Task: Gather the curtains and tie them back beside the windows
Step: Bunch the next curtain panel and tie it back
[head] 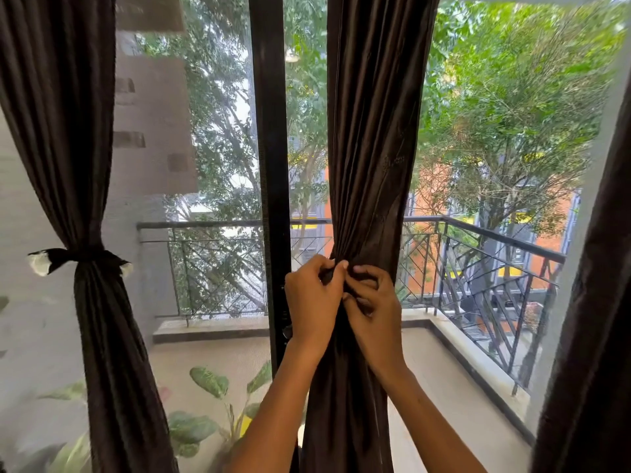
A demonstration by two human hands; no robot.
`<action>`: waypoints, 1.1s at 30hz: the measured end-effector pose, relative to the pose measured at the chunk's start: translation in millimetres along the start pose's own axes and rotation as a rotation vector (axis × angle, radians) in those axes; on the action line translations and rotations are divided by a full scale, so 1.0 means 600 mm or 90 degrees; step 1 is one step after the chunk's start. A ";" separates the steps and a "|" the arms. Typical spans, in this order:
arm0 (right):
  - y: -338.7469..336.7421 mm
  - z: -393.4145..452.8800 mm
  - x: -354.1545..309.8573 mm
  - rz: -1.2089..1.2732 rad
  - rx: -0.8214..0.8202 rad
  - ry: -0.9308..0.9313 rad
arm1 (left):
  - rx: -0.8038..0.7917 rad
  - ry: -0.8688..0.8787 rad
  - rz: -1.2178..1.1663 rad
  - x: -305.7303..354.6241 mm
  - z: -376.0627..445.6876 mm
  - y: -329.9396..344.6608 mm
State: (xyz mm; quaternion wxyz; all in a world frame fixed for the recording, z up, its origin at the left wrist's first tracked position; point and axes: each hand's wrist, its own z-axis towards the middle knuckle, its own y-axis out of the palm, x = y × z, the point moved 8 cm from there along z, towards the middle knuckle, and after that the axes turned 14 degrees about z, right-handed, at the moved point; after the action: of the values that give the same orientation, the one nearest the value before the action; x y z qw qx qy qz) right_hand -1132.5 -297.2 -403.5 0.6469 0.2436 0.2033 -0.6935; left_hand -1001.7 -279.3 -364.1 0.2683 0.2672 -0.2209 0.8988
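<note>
While both of your hands work at the waist of the middle curtain (368,165), you are at the step of fastening its tie. This dark brown curtain hangs in the centre of the frame, just right of the black window frame (271,165), and it is already gathered into a narrow bundle at the height of the balcony railing (478,233).

Your left hand (312,298) has its fingers curled on the front of the bundle and seems to pinch a fold or a dark band there. Your right hand (374,308) is also curled, with its fingertips pressed into the same place. Whether a separate tie-back lies between them, I cannot tell, because it has the same colour as the cloth.

To do it well, I think you should keep the pleats pressed together with one hand and pull the band snug with the other, so the bundle does not spread again. Try to put the knot at the same height as on the left curtain (88,302), in the left part of the frame, which is already bound by its tie-back (78,256) with pale ends. If you release too early, the smooth cloth will probably slip out.

A third curtain (597,302) at the right edge hangs loose, so it likely remains to be done.
</note>
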 end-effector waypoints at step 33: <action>0.000 -0.018 -0.010 0.095 -0.004 0.057 | -0.056 -0.040 -0.105 0.003 -0.023 0.013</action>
State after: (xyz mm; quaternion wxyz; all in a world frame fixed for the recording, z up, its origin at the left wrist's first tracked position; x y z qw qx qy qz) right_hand -1131.4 -286.0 -408.5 0.6879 0.2867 0.2151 -0.6312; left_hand -1012.5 -277.3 -375.4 0.3458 0.3007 -0.2460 0.8541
